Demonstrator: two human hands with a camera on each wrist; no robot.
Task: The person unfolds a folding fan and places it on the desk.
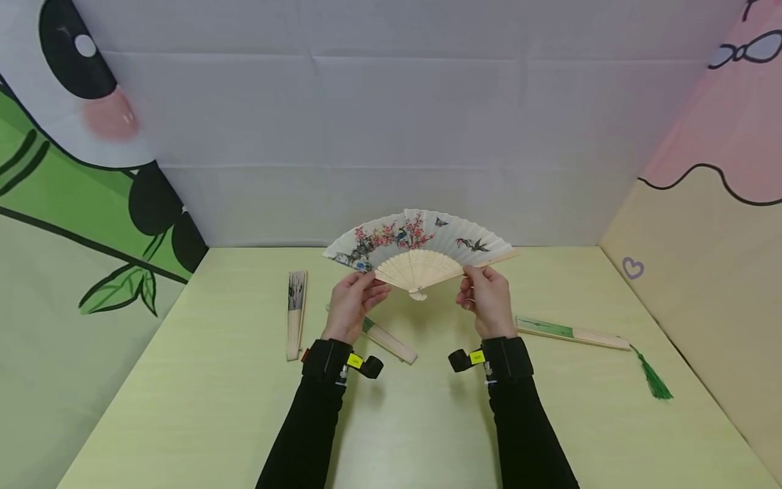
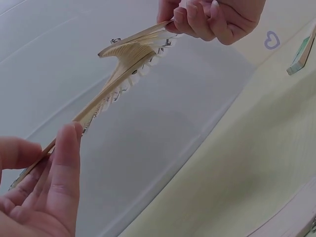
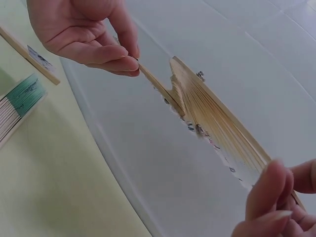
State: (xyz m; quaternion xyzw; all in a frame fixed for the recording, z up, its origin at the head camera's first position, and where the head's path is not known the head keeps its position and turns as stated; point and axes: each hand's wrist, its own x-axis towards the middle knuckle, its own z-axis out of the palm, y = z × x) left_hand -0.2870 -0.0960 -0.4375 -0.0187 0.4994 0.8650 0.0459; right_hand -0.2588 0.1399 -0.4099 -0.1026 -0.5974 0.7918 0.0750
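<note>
A folding fan is spread wide above the table, its white leaf printed with pink blossoms and birds over pale ribs. My left hand pinches the fan's left edge between thumb and fingers. On the opposite edge, my right hand pinches the outer rib. In the left wrist view the fan appears nearly edge-on, stretched between both hands. The right wrist view shows the fan's ribs fanned out, with the right hand at the near end and the left hand at the far end.
A closed fan with a dark pattern lies left of the left hand. Another closed fan, partly green, lies beneath the left wrist. To the right rests a green closed fan with a green tassel. A grey cloth wall stands behind the table.
</note>
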